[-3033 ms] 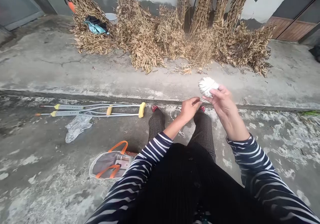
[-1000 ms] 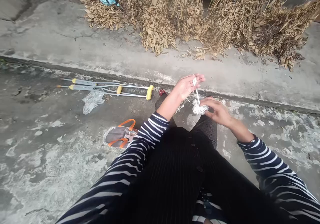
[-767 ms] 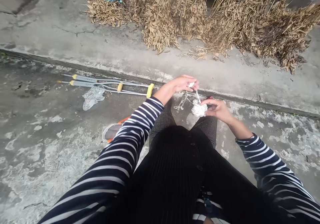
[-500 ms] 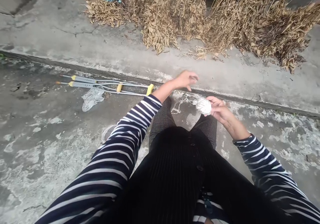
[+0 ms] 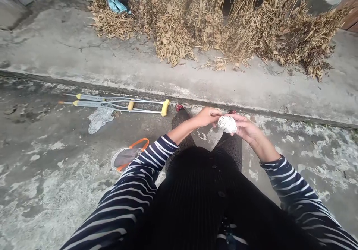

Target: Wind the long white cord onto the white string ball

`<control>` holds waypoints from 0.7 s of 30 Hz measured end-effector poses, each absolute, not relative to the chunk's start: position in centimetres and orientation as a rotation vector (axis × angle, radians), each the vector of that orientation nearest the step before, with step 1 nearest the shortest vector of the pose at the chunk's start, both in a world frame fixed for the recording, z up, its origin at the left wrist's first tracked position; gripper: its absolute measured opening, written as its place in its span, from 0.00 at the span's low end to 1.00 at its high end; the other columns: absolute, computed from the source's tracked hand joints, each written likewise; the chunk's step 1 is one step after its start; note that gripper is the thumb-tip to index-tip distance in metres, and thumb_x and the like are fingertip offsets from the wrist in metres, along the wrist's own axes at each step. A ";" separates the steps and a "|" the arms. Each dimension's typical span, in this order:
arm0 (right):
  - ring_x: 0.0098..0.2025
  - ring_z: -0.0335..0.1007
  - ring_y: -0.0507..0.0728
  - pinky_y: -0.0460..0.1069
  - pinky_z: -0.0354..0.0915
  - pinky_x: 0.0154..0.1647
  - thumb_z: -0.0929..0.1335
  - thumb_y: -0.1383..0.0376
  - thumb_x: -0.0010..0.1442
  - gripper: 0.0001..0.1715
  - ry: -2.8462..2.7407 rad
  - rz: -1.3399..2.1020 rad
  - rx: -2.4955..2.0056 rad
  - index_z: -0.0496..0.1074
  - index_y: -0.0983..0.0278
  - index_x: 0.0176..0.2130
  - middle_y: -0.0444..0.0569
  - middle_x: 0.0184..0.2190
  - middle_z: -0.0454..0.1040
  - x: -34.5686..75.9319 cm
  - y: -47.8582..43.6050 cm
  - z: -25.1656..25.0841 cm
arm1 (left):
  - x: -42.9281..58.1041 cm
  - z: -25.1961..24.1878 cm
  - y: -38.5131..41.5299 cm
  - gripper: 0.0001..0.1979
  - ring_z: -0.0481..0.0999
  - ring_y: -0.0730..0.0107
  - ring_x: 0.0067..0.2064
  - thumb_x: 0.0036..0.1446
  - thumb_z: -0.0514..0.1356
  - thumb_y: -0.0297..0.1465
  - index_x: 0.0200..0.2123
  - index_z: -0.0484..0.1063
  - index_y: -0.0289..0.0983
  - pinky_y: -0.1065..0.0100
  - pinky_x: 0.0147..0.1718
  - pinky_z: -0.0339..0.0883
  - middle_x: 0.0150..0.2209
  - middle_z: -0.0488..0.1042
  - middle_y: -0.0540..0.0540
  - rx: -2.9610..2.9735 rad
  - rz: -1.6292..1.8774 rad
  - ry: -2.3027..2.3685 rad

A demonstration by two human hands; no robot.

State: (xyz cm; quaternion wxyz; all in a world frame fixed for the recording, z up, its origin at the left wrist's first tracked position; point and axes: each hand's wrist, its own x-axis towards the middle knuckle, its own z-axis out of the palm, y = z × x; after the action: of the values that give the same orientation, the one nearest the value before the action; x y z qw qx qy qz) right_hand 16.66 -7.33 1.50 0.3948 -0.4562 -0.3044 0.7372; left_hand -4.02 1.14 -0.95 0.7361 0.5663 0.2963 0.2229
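A ball of white string (image 5: 227, 124) with thin dark lines across it is gripped by my right hand (image 5: 247, 129), thumb and fingers pressed on its right side. My left hand (image 5: 206, 117) is at the ball's left side, fingers curled together and closed on the string. Its fingertips lie close to the ball, and I cannot tell whether they touch it. A loose, tangled length of white string (image 5: 201, 133) hangs below my left hand, between my legs; the hand hides where it joins the ball.
Crutches (image 5: 123, 104) with yellow pads lie on the concrete at left, beside a clear plastic bag (image 5: 100, 119). A bag with orange handles (image 5: 125, 157) sits near my left forearm. Ahead, a low concrete step (image 5: 134, 65) bears dried plant stalks (image 5: 179, 30) and a blue cloth (image 5: 117, 2).
My left hand has come down from above to the left side of the ball, its fingers closing. My right hand still holds the ball. More of the orange-handled bag now shows.
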 end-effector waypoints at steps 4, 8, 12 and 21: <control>0.27 0.73 0.51 0.43 0.72 0.21 0.78 0.63 0.46 0.25 -0.827 1.888 -1.089 0.82 0.67 0.45 0.54 0.42 0.83 16.5 -7.5 2.1 | -4.4 -0.1 1.2 0.04 0.74 0.76 0.27 0.55 0.70 0.28 0.31 0.82 0.33 0.75 0.28 0.67 0.28 0.79 0.47 1.357 0.496 0.621; 0.29 0.75 0.52 0.46 0.74 0.24 0.80 0.63 0.44 0.28 -0.895 1.818 -1.043 0.82 0.66 0.46 0.55 0.45 0.82 16.9 -7.6 3.3 | -4.8 -0.1 1.6 0.04 0.76 0.74 0.27 0.55 0.69 0.27 0.35 0.82 0.33 0.73 0.30 0.69 0.29 0.81 0.45 1.325 0.471 0.594; 0.31 0.78 0.55 0.49 0.77 0.28 0.82 0.63 0.44 0.30 -1.015 1.735 -1.031 0.81 0.64 0.48 0.55 0.44 0.82 17.4 -7.7 5.1 | -5.1 -0.2 2.0 0.05 0.77 0.73 0.28 0.56 0.66 0.26 0.36 0.82 0.33 0.72 0.31 0.70 0.30 0.81 0.44 1.312 0.460 0.554; 0.40 0.81 0.57 0.51 0.79 0.43 0.86 0.60 0.38 0.32 -1.121 1.357 -1.182 0.83 0.61 0.44 0.51 0.42 0.83 19.8 -8.2 9.2 | -7.3 -3.0 4.5 0.10 0.78 0.74 0.31 0.50 0.60 0.19 0.26 0.81 0.33 0.75 0.35 0.72 0.29 0.81 0.46 1.463 0.459 0.766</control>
State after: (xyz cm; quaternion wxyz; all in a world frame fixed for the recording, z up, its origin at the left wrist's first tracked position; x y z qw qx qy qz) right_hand 19.82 -8.21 9.17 0.4887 -0.4863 -0.4612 0.5585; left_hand -7.30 4.46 -3.02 0.6545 0.6453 0.3379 0.2025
